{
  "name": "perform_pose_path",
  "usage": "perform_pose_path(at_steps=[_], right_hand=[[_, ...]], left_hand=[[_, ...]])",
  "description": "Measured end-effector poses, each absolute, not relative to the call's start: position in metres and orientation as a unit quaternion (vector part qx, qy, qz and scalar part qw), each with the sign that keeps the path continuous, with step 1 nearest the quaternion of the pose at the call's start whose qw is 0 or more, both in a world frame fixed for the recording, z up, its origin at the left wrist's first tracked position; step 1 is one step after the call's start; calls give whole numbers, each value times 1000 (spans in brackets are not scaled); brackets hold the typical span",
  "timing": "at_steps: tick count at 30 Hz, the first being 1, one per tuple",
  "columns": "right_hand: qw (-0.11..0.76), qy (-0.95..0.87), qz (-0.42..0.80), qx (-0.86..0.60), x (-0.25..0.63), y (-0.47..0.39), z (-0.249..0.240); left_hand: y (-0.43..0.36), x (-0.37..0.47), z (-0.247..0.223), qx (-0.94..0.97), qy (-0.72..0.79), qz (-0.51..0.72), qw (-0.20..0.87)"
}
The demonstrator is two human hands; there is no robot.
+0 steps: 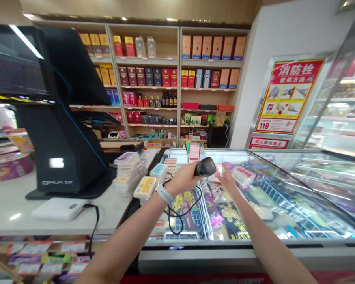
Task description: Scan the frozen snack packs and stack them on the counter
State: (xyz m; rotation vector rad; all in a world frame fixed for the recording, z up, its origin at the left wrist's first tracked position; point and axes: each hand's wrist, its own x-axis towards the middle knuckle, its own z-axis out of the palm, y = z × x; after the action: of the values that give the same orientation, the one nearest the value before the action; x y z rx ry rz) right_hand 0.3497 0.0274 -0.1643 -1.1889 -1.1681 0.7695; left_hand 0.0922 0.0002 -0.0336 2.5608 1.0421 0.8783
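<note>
Head view: the black handheld scanner with a round, shiny head [206, 167] is up in the air over the near left part of a long freezer with glass on top and a gray metal front edge [225, 258]. The left hand [184, 176] has its grip closed around the scanner, and a pale gray watch [165, 194] is on that wrist. A thin black cord [182, 215] hangs in loops below the scanner. The right hand [229, 184] is just beside the scanner, close to a small pink and white packet [219, 170]. I cannot tell if its grip is apart or together, or if it touches the packet.

Inside the freezer are white wire baskets [206, 217] full of bright bags. A red and white pack [243, 175] is to the right of the right hand. By the freezer's left side are a yellow and white pack [146, 187] and a blue and white pack [159, 170].

The shiny white tabletop [6, 213] is on the left. On it are piles of flat packs [127, 173], a big black screen stand [68, 154] and a flat white box [59, 209] with a short black cable [95, 221]. Rows of small packets [38, 258] sit under the tabletop.

At the back, tall wooden shelves [150, 87] hold red, blue and orange boxes and dark bottles. A red and yellow poster [290, 96] is on the white wall.
</note>
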Motion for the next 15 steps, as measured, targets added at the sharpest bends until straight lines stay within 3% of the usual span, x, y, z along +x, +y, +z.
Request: perform_pose_path(at_steps=[7,15], right_hand=[[601,-490,294,-559,351,36,-173],[626,-494,228,-559,348,41,-179]], left_hand=[[0,66,-57,878,283,362,134],[5,63,-95,885,261,377,78]])
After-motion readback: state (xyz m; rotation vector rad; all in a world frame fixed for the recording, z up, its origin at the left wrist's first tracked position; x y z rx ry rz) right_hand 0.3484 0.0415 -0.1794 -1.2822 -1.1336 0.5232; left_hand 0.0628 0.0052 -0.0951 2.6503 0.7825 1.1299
